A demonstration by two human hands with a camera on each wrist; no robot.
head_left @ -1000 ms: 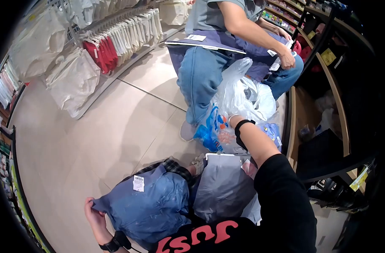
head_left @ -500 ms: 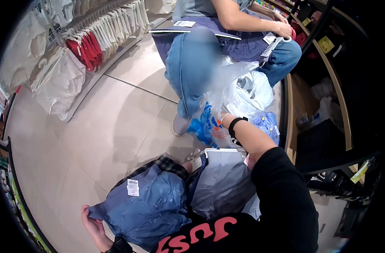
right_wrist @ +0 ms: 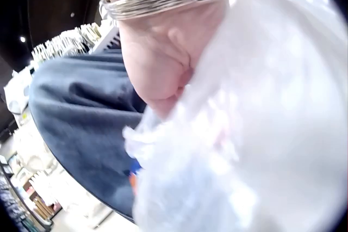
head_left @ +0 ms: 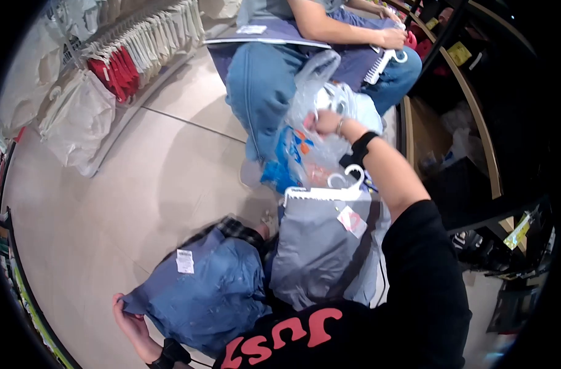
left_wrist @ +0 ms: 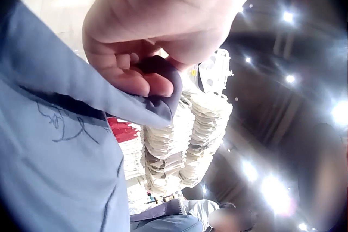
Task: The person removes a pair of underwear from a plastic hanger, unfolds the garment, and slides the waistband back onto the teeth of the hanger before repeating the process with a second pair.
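At the lower left in the head view, my left hand (head_left: 133, 326) grips one edge of a blue garment (head_left: 210, 289) with a white label. The left wrist view shows its fingers (left_wrist: 160, 85) curled round the cloth. My right hand (head_left: 329, 123) holds a clear plastic bag (head_left: 320, 74) in front of the other person's knees; in the right wrist view the plastic (right_wrist: 201, 166) covers its fingertips. Between my arms lies a grey garment (head_left: 323, 246) on a white clip hanger (head_left: 323, 194), with a tag attached.
Another person (head_left: 262, 92) sits opposite, dark blue clothing across the lap, holding a white hanger (head_left: 382, 64). White hangers fill a rack (head_left: 151, 43) at left, with white bags hanging nearby. A dark shelf unit (head_left: 477, 104) with wooden edges stands close on the right.
My right hand has moved away from me, from low by the bag's printed part up to its upper part. The grey garment's hanger hook now shows. My left hand keeps its hold.
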